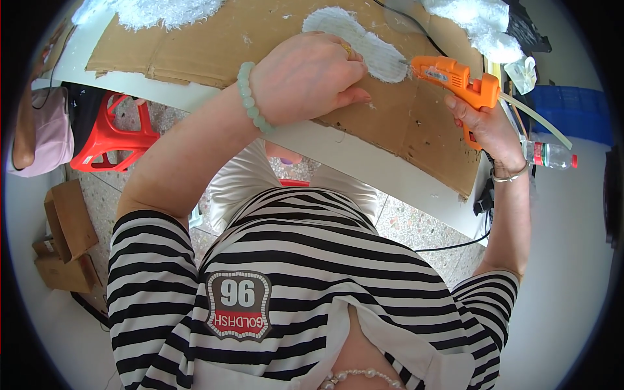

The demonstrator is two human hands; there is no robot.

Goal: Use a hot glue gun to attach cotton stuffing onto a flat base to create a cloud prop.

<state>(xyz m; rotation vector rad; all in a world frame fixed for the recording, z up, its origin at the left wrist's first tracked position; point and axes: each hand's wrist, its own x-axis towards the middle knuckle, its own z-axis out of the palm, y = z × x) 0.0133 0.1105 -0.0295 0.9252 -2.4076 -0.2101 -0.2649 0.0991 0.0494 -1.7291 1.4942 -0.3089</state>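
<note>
A white, fuzzy-edged, sole-shaped fabric piece (pixel 364 47) lies on the brown cardboard (pixel 403 117) at the far side. My left hand (pixel 309 78) rests over its near left part, knuckles up and fingers curled. The thumb points right, and whatever lies under those fingertips is hidden. My right hand (pixel 487 127) is wrapped round the handle of an orange hot glue gun (pixel 458 78). The gun's nozzle points left and meets the right end of the sole piece. A pale glue stick (pixel 536 117) sticks out of the gun's back.
White fluffy material (pixel 159 12) lies at the far left, with more white fluff (pixel 478 26) at the far right. A clear bottle (pixel 552 156) and a blue bin (pixel 572 114) are on the right. Left stand a red stool (pixel 117 140) and a cardboard box (pixel 68 224).
</note>
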